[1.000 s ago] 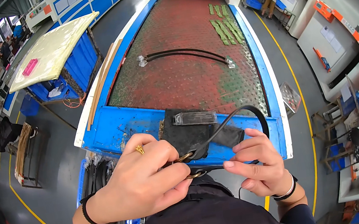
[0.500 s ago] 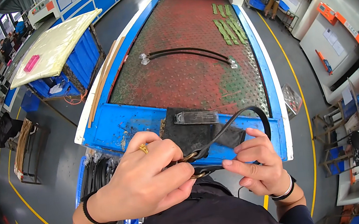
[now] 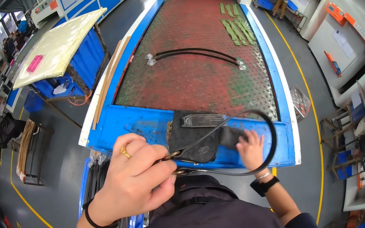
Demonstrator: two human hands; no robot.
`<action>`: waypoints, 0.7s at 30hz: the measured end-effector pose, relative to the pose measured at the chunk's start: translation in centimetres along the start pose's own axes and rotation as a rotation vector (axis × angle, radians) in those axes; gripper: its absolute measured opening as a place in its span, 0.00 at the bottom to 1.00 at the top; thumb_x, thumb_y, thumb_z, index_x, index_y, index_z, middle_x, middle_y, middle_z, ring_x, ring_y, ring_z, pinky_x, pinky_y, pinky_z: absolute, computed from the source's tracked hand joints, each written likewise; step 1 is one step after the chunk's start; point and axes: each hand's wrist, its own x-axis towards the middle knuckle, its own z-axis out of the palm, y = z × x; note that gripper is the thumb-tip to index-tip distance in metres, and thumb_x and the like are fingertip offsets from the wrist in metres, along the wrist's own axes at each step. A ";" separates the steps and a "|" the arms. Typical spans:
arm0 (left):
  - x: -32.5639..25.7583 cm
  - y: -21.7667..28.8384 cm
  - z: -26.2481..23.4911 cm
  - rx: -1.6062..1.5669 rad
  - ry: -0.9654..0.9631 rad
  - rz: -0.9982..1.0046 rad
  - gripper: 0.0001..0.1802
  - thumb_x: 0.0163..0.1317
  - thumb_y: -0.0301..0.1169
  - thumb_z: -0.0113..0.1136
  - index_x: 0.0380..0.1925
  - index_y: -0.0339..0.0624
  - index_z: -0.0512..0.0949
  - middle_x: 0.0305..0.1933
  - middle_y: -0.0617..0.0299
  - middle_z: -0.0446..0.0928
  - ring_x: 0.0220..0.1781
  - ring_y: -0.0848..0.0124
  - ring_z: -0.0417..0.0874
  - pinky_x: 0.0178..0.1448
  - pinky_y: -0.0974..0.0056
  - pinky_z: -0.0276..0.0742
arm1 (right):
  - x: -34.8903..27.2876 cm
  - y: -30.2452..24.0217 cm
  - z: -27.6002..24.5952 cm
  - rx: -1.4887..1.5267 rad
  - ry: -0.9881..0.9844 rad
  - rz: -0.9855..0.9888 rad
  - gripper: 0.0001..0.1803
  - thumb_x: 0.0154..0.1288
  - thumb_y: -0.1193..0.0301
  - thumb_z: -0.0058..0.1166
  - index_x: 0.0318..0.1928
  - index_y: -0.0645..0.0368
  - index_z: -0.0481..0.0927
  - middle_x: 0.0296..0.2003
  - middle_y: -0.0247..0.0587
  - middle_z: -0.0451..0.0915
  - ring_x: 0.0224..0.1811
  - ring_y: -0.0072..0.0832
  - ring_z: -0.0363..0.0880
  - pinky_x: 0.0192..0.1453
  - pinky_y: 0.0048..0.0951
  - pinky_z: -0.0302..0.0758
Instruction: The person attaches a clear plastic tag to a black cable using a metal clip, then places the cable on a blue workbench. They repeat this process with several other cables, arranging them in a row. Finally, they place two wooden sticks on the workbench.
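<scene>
Black looped strap (image 3: 273, 136) hangs in the head view from the left hand (image 3: 140, 176), whose grip pinches its ends by the brass-coloured clasps (image 3: 173, 155), its loop bowing rightward across the near edge of the conveyor (image 3: 136, 116). Within the loop's outline, the right hand (image 3: 250, 151) has its fingers spread near the black pad (image 3: 193, 142); whether it touches anything, I cannot tell. A clear plastic case (image 3: 203, 120) lies on that pad. Farther up the belt lie two black straps (image 3: 197, 51) and, at right, green strips (image 3: 236, 31).
</scene>
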 end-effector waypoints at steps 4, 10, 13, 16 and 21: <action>-0.5 -0.4 -0.7 0.077 -0.018 0.015 0.09 0.31 0.24 0.60 0.20 0.43 0.76 0.31 0.65 0.73 0.29 0.67 0.73 0.48 0.58 0.69 | -0.5 0.4 1.2 -0.057 -0.028 -0.073 0.19 0.59 0.62 0.54 0.45 0.63 0.79 0.63 0.47 0.62 0.69 0.48 0.51 0.69 0.60 0.42; -1.6 -1.6 -2.1 0.096 0.014 0.016 0.09 0.26 0.25 0.57 0.16 0.44 0.75 0.28 0.66 0.73 0.28 0.67 0.72 0.45 0.58 0.71 | 5.3 -1.9 -3.0 0.207 0.074 -0.140 0.29 0.57 0.63 0.59 0.57 0.62 0.69 0.62 0.49 0.63 0.66 0.48 0.57 0.67 0.53 0.53; -1.7 -1.4 -2.5 0.108 0.020 0.019 0.09 0.26 0.24 0.57 0.16 0.45 0.75 0.27 0.66 0.73 0.28 0.68 0.72 0.47 0.58 0.70 | 7.4 -3.1 -2.2 0.371 -0.010 -0.216 0.34 0.57 0.61 0.59 0.61 0.61 0.64 0.61 0.50 0.64 0.63 0.48 0.62 0.65 0.46 0.59; -1.8 -1.4 -2.8 0.132 0.026 0.027 0.09 0.26 0.24 0.57 0.16 0.45 0.75 0.28 0.67 0.73 0.29 0.68 0.73 0.48 0.58 0.70 | 9.2 -2.8 -0.3 0.409 -0.158 -0.273 0.36 0.53 0.62 0.62 0.60 0.62 0.64 0.55 0.52 0.68 0.57 0.47 0.68 0.60 0.38 0.66; -2.2 -1.5 -3.6 0.139 0.017 0.025 0.09 0.29 0.24 0.59 0.17 0.45 0.75 0.30 0.66 0.73 0.30 0.68 0.73 0.48 0.58 0.70 | 10.4 -2.2 -0.8 0.412 -0.225 -0.267 0.33 0.47 0.67 0.67 0.54 0.63 0.69 0.50 0.50 0.71 0.51 0.47 0.71 0.55 0.39 0.71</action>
